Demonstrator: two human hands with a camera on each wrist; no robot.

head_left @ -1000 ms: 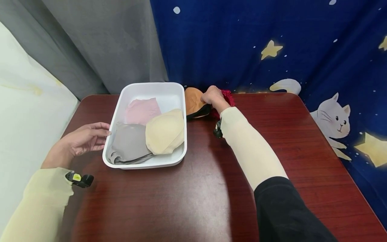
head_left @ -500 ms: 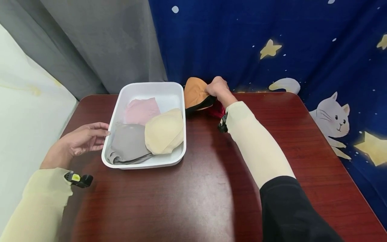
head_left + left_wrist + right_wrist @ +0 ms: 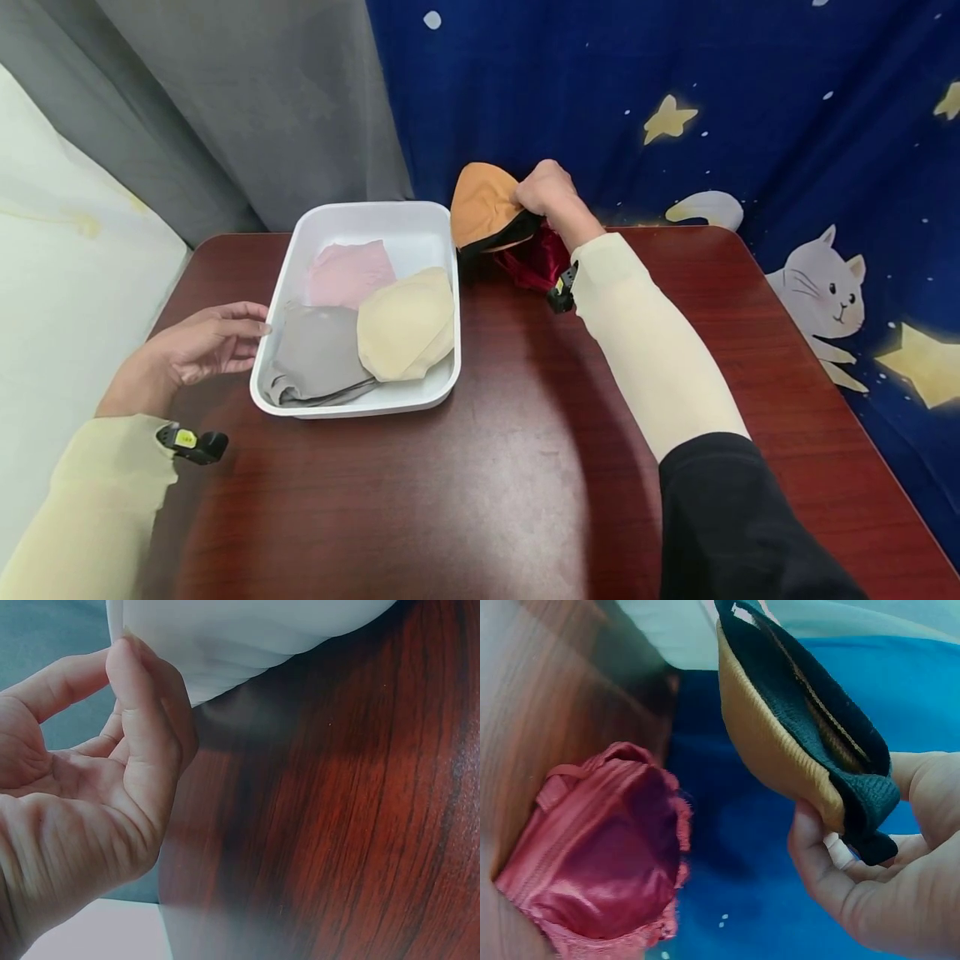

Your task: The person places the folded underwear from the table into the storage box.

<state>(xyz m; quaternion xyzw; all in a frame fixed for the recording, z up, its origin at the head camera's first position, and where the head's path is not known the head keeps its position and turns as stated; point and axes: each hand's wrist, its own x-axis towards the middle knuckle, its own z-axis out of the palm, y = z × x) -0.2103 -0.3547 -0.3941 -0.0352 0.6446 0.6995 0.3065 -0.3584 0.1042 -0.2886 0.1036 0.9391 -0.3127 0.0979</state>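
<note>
My right hand (image 3: 546,187) pinches a folded orange bra with black edging (image 3: 483,204), held up at the table's back edge just right of the tray. In the right wrist view, the black inside of its cups shows above the fingers. Below it a dark red lace-trimmed bra (image 3: 607,855) lies on the table. My left hand (image 3: 213,343), fingers loosely bent, has its fingertips right at the left rim of a white plastic tray (image 3: 360,412). Inside the tray are a pink folded cloth (image 3: 351,273), a grey folded garment (image 3: 318,350) and a cream cup-shaped garment (image 3: 408,325).
The tray stands on the left part of a dark red wooden table (image 3: 510,467). Behind it hang a grey curtain (image 3: 300,100) and a blue curtain (image 3: 540,75) printed with stars and a cat. A white wall panel (image 3: 67,250) borders the left side.
My right hand has raised the orange bra off the table, moving up and slightly right. More of the red bra shows beneath. The left hand and tray have stayed in place.
</note>
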